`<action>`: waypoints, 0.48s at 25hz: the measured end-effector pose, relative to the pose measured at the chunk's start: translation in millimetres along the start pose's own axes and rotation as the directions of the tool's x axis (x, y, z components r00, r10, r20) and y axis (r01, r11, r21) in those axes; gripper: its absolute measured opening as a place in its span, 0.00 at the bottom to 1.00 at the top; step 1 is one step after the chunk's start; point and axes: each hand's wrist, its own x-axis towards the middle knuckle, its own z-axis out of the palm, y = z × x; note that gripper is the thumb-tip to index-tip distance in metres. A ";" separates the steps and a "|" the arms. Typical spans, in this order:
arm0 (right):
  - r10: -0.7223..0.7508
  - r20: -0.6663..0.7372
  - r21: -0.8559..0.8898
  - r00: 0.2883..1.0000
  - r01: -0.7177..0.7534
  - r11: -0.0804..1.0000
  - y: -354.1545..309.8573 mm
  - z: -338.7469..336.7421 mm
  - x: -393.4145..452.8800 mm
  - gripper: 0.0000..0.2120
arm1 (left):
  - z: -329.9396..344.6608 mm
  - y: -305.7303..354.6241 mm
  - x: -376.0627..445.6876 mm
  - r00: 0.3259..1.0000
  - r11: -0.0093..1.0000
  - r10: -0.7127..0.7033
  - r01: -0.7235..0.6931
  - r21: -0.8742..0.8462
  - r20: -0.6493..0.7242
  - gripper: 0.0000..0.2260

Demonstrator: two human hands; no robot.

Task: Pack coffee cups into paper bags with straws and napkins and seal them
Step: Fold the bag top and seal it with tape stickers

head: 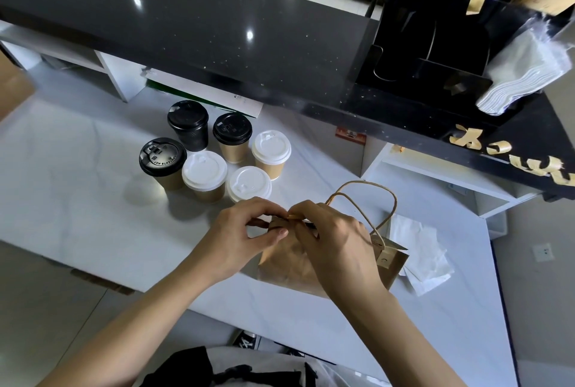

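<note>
White counter (93, 215): left hand (242, 231) and right hand (336, 240) pinch paper bag (289, 262) top

Upright brown paper bag (289, 265), handles (367, 200) raised, beside six lidded cups (214, 153).

- The left hand (239, 232) and the right hand (334, 238) are bare, with no gloves, rings or watch.
- Both forearms are bare up to the lower edge of the picture, and no sleeve shows on them.
- The nails are short and without polish; the left thumb nail shows clearly.
- The shirt (249, 369) at the lower edge is white with large black areas, perhaps a print.
- One shoe (245, 340) shows below the counter edge; it is black with white marks and a white sole.
</note>
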 end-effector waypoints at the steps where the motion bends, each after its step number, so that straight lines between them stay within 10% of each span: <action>1: 0.000 -0.005 0.003 1.000 0.000 1.000 0.2 0.0 -0.8 0.11 | 0.4 0.0 -0.2 1.000 1.000 0.001 -0.001 0.000 -0.001 0.13; 12: -0.175 -0.061 -0.080 0.983 0.170 0.982 13.5 4.0 -13.0 0.09 | -0.1 3.7 -2.0 1.000 0.996 -0.008 0.010 0.084 -0.025 0.16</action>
